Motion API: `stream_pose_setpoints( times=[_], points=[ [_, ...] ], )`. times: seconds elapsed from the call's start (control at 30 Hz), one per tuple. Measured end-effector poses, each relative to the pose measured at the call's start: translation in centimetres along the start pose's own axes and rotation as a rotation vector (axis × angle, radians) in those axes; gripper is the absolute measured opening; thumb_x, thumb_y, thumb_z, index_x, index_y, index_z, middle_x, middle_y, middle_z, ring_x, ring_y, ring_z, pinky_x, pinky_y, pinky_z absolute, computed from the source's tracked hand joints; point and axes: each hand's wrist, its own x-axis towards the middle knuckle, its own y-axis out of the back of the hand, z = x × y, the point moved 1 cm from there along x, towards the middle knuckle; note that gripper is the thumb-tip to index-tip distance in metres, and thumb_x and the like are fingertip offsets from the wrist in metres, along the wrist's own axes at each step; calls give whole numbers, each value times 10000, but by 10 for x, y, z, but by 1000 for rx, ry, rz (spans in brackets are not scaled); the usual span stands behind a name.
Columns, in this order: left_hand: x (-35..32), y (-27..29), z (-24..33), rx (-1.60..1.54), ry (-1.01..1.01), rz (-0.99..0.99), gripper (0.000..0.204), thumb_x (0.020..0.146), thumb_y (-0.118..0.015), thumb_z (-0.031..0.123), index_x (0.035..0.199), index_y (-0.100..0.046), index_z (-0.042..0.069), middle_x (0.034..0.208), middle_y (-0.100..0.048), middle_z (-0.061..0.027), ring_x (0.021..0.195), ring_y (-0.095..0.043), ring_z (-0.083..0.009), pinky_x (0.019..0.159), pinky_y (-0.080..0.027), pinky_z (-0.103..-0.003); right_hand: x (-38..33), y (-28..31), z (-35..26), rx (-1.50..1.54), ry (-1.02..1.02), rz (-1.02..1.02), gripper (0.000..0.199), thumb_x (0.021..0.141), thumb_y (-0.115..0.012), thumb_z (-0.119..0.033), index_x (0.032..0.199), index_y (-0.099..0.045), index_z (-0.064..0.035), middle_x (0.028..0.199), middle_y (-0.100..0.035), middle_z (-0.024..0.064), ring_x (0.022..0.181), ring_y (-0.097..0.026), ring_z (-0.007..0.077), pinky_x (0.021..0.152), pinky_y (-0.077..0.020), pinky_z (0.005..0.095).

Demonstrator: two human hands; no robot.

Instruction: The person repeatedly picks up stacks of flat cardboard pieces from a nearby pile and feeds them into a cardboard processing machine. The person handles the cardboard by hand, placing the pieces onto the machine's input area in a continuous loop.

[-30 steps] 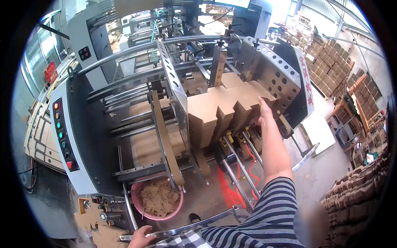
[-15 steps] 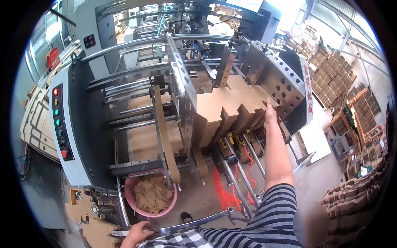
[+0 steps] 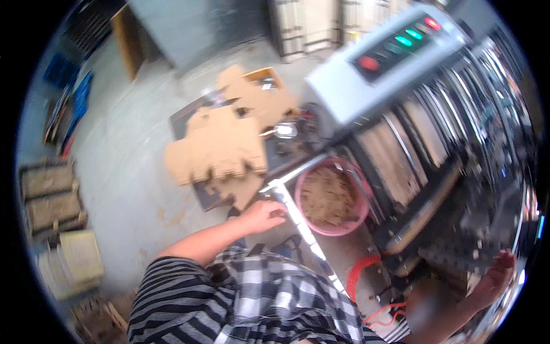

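Beside the silver metal rail (image 3: 309,238) is my left hand (image 3: 266,217), its fingers loosely bent with a gap between them and nothing visible in them. Whether the fingertips touch the rail is unclear. My right hand (image 3: 497,280) reaches toward the machine at the far right. Motion smears its fingers, so any hold there cannot be made out. Ahead of my left hand lies a low stack of brown cut cardboard sheets (image 3: 220,146). A pink tub (image 3: 338,230) full of cardboard scraps stands just beyond the rail.
A grey control panel (image 3: 344,86) with lit buttons sits on the machine frame (image 3: 395,155). Red hose (image 3: 361,272) coils beneath the rail. Crates (image 3: 51,195) and a pale yellow stack (image 3: 83,255) stand on the left. Boards (image 3: 306,28) lean at the back.
The view has swung left and down, bringing the floor and cardboard stack into sight. My right hand is off the stack of cardboard in the machine. My left hand no longer lies over the rail.
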Motion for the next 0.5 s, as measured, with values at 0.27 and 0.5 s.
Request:
stream_pose_setpoints(
  times=[0.27,0.5],
  points=[
    [-102,128,-166,22,439,819,327,741,-728,90,1055,-647,55,1023,-663,-83,912,-637,-178,760,-518,-303,-211,-581,-68,320,-611,-1203,419,841,-685,-130,1200,-551,38,1029,-663,115,948,-624,157,826,-493,272],
    [-189,276,-354,352,941,1272,618,776,-732,304,1248,-512,-29,1204,-590,-206,1079,-579,-332,928,-451,-394,-297,-797,92,-128,-936,-955,805,746,-738,-482,1141,-538,190,1103,-638,224,988,-626,279,858,-480,362]
  ],
)
